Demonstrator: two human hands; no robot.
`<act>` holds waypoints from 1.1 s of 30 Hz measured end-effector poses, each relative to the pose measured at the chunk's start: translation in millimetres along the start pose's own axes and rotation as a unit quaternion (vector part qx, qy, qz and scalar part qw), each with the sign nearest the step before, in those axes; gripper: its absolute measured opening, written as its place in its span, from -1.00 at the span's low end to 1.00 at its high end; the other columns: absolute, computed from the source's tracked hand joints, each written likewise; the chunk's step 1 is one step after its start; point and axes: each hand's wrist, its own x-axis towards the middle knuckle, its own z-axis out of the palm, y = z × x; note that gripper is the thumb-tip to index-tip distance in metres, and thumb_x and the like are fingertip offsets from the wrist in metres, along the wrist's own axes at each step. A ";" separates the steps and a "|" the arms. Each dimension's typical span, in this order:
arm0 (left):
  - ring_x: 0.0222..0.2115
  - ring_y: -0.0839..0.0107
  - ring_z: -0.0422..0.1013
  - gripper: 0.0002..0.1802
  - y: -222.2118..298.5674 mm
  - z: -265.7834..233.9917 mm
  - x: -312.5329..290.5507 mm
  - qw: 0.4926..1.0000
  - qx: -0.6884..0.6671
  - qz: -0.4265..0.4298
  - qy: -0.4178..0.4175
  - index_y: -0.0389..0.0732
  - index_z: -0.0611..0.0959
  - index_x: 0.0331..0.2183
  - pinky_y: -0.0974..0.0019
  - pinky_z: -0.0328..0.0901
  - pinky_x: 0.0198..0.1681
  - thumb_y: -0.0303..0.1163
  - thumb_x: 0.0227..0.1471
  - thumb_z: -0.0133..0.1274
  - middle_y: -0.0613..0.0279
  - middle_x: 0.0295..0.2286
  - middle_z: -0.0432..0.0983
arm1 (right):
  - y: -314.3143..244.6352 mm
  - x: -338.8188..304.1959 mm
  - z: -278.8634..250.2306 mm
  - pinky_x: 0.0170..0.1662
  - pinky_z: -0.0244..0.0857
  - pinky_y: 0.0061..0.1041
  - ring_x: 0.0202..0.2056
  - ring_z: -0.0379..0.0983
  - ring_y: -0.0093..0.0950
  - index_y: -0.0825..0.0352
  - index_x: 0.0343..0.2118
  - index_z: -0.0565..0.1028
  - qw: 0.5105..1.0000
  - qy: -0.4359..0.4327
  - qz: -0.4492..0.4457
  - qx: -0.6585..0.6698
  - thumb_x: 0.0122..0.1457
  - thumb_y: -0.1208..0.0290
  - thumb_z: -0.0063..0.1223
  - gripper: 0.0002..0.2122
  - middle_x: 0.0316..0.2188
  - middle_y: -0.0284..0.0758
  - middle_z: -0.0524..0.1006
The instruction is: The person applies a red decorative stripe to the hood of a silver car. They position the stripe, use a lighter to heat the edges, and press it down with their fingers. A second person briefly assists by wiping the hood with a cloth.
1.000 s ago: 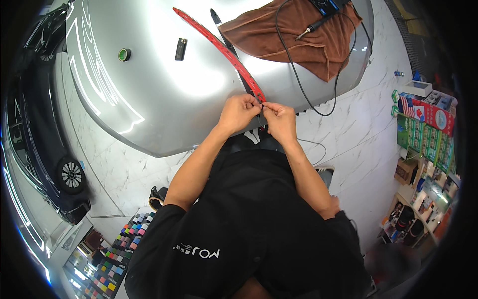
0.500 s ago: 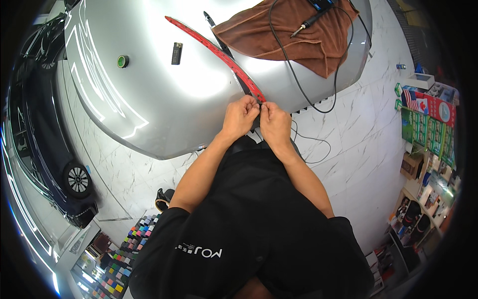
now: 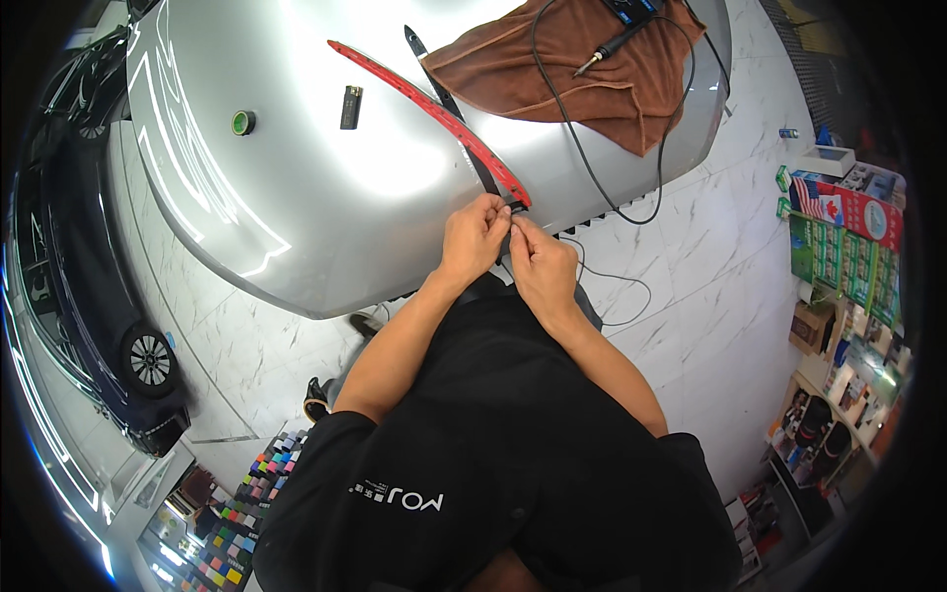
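Observation:
A long curved trim strip [image 3: 449,119], red along its visible face with a dark near end, slants across the silver car hood [image 3: 296,222]. My left hand [image 3: 475,237] is closed in a pinch at that near end. Close beside it, my right hand [image 3: 545,264] is also closed, thumb and fingertips pressed together just below the tip. Whatever the right fingers pinch is too small and covered to make out. Partly beneath the red strip lies a dark narrow strip [image 3: 415,42], its pointed far end showing.
On the hood rest a black lighter [image 3: 350,108], a green tape roll [image 3: 243,122] and a brown cloth [image 3: 493,74] bearing a corded soldering iron [image 3: 612,46]. A dark car [image 3: 94,257] stands left. Colour samples [image 3: 237,523] are lower left; stocked shelves [image 3: 838,385] are right.
My right hand has slid slightly down and toward me, off the strip's red end. The strip's near end has shifted a little to the right. My left hand stays nearly in place.

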 end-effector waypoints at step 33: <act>-0.62 0.51 0.28 -0.63 -11.8 5.4 -13.7 0.991 -0.093 -0.068 0.071 -0.24 0.77 0.03 0.27 0.26 -0.49 -0.37 0.22 0.39 0.34 -0.65 0.42 | 21.3 17.9 14.9 -0.61 0.13 -0.58 -0.71 0.21 -0.67 0.39 0.06 0.63 0.803 -0.070 0.435 0.402 0.44 0.40 0.28 -0.77 -0.66 -0.53 0.37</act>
